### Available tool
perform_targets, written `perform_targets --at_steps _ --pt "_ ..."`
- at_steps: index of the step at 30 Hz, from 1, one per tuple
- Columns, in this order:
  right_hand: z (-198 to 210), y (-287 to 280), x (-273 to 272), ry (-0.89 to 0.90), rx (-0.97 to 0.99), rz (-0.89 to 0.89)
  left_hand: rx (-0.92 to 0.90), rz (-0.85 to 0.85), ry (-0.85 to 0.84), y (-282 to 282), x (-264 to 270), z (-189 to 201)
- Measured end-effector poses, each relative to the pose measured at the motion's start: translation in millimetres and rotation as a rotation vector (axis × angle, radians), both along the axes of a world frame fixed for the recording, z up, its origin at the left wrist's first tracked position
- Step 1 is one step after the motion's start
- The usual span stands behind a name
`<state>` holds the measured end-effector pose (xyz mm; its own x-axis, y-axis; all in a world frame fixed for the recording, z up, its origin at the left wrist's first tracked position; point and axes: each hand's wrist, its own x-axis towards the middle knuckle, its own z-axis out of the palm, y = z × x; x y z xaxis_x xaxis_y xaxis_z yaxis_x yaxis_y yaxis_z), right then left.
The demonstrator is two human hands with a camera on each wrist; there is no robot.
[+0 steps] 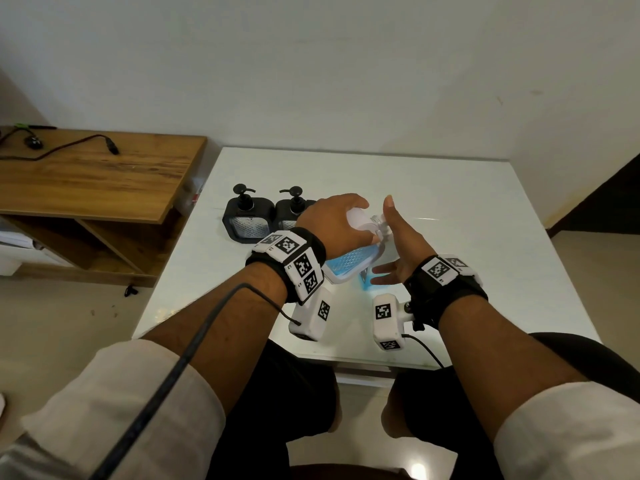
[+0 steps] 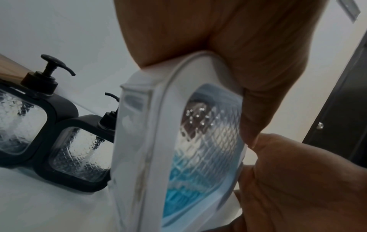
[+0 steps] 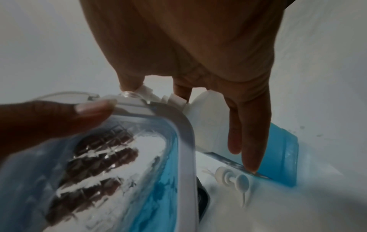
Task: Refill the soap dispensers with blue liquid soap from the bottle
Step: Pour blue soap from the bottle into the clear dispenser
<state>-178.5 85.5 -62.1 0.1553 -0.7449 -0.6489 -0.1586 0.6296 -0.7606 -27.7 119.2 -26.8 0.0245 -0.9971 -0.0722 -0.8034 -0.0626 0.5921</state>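
My left hand (image 1: 332, 216) grips a white-framed soap dispenser (image 1: 349, 263) from above and holds it tilted over the white table (image 1: 485, 237). Its pump is off, and blue soap pools in the lower part behind the diamond-textured window (image 2: 198, 157). Just right of it stands the refill bottle (image 3: 278, 149), blue below and white toward its ribbed cap. My right hand (image 1: 398, 247) is beside the bottle with fingers straight and spread, fingertips touching its side (image 3: 248, 166). A loose white pump (image 3: 236, 179) lies on the table near the bottle's base.
Two black-framed dispensers (image 1: 246, 216) (image 1: 294, 213) with pumps on stand side by side at the back left of the table. A wooden desk (image 1: 97, 174) with a black cable sits to the left. A dark door (image 1: 606, 202) is at the right.
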Motion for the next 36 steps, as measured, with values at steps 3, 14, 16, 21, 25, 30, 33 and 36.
perform_targets --at_steps 3,14,16,21,25,30,33,36 --pt "2.9 3.0 2.7 0.004 -0.016 -0.006 -0.002 0.011 0.006 -1.7 1.6 -1.9" --pt "10.9 11.6 -0.9 -0.036 -0.069 -0.086 -0.008 0.002 -0.066 3.7 -9.7 5.7" --pt "12.5 12.5 -0.1 -0.037 -0.05 -0.068 -0.01 -0.004 -0.079 3.7 -11.0 7.1" --pt "9.7 9.2 8.1 0.028 -0.1 -0.093 -0.018 0.009 -0.08 3.3 -11.5 6.7" --pt "8.7 8.9 7.4 0.044 -0.104 -0.049 -0.009 0.006 -0.074 3.2 -11.7 6.6" --pt "11.2 9.8 1.7 0.003 -0.065 -0.027 -0.005 -0.005 -0.083 1.4 -11.4 6.9" --pt "12.6 9.3 4.5 -0.011 -0.073 -0.087 -0.005 -0.001 -0.073 0.4 -11.7 5.5" --pt "11.8 8.2 7.2 0.01 -0.084 -0.092 -0.005 0.008 -0.065 0.2 -11.2 4.2"
